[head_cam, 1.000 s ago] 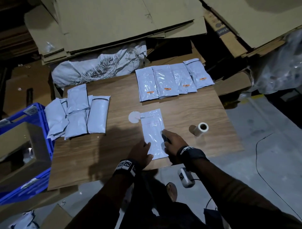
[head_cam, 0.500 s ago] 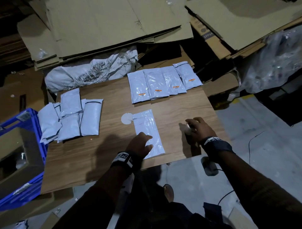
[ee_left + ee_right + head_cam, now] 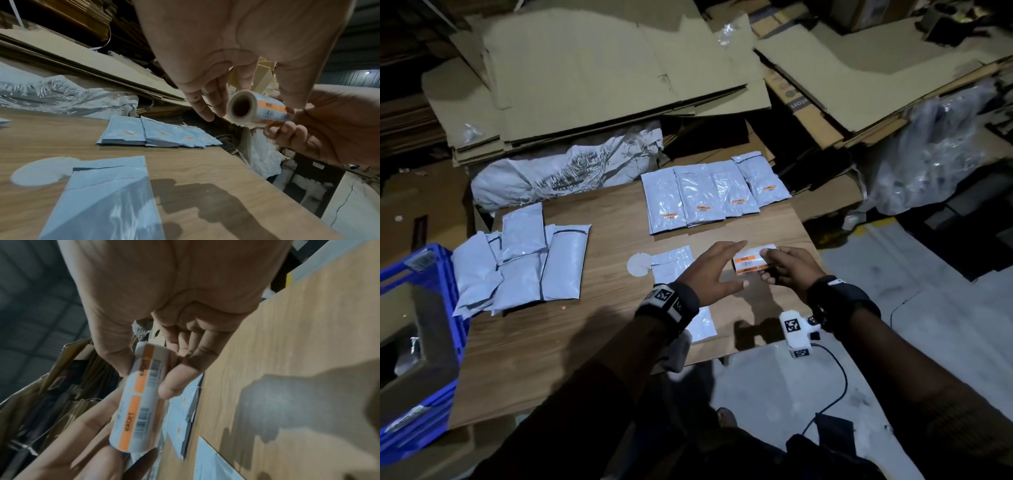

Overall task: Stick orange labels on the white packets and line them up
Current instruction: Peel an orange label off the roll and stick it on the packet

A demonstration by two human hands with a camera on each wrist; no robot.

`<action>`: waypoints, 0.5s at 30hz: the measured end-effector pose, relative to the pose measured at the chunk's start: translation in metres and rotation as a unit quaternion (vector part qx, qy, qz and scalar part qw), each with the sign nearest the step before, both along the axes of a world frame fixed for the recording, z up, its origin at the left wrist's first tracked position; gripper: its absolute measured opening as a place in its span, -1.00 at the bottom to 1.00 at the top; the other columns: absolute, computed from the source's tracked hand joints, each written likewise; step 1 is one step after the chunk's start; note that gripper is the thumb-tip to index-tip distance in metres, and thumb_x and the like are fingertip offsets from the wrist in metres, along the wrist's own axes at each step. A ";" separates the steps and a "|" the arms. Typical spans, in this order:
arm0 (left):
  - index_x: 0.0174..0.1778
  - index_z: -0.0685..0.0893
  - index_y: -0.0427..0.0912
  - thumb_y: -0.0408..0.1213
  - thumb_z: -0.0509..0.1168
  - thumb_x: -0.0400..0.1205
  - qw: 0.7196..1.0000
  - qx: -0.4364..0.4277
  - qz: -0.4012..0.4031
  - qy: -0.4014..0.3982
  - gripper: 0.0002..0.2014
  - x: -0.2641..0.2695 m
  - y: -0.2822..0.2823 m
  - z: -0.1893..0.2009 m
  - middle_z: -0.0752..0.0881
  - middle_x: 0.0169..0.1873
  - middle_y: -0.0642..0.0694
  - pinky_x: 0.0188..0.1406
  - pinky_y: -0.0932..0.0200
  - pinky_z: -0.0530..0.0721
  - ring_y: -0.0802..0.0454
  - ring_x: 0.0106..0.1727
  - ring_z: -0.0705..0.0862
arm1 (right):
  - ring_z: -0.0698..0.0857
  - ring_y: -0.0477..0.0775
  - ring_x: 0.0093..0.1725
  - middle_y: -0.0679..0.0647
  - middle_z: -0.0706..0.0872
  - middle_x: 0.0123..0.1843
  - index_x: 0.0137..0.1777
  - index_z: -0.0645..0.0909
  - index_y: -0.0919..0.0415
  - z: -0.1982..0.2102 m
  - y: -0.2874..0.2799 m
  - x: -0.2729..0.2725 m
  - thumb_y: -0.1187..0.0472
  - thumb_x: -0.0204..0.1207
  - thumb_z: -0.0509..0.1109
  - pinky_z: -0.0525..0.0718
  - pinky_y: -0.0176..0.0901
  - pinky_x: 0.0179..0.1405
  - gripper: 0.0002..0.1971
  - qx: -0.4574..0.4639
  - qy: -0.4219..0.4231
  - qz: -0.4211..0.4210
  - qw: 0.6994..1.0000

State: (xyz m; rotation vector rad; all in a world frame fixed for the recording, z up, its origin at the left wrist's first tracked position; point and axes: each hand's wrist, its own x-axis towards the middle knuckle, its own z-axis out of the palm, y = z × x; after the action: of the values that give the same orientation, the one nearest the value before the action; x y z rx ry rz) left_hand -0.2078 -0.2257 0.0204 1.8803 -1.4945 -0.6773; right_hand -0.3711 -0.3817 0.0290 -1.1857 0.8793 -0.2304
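Lifted off the wooden table (image 3: 599,329) now, the white roll of orange labels (image 3: 751,263) sits pinched in the right hand (image 3: 789,270); the left hand (image 3: 714,270), fingers straight, reaches beside it, above the near white plastic packet (image 3: 671,263).

Head camera looks steeply down from above the table (image 3: 592,342), both wrists low in frame, cardboard (image 3: 619,78) far behind. Left wrist camera sits close under the left hand (image 3: 226,48), facing far-right across the tabletop. Right wrist camera sits close under the right hand (image 3: 174,296), facing left. All three share the label roll (image 3: 751,263).
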 end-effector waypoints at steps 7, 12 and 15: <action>0.52 0.62 -0.04 -0.21 0.55 0.57 0.994 -0.067 0.060 0.065 -0.44 -0.001 -0.002 0.000 0.73 0.19 -0.11 0.21 -0.01 0.73 -0.01 0.15 0.72 | 0.72 0.10 -0.34 0.34 0.74 -0.18 0.07 0.71 0.37 0.017 0.008 0.005 0.19 0.68 0.46 0.73 -0.22 -0.32 -0.80 -0.006 -0.042 0.044 0.998; 0.51 0.65 -0.06 -0.19 0.55 0.57 0.989 -0.082 0.088 0.089 -0.45 0.002 0.004 -0.001 0.74 0.19 -0.11 0.20 -0.03 0.77 0.00 0.17 0.74 | 0.83 0.28 -0.01 0.39 0.79 0.12 0.38 0.65 0.28 0.015 0.009 0.006 0.12 0.78 0.30 0.85 0.00 0.05 -0.70 0.027 -0.076 -0.021 0.996; 0.50 0.66 -0.09 -0.22 0.57 0.57 0.984 -0.091 0.109 0.105 -0.45 -0.001 0.007 0.000 0.75 0.23 -0.09 0.19 0.02 0.77 0.03 0.18 0.74 | 0.85 0.26 -0.06 0.39 0.79 0.10 0.41 0.63 0.23 0.017 0.012 0.007 0.28 0.75 0.32 0.86 -0.02 0.07 -0.73 0.024 -0.101 -0.036 0.994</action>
State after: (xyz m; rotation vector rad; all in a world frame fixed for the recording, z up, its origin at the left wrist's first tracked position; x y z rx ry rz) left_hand -0.2089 -0.2186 0.0205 1.7422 -1.1574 -0.5946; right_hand -0.3646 -0.3697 0.0459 -1.0663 0.7469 -0.3800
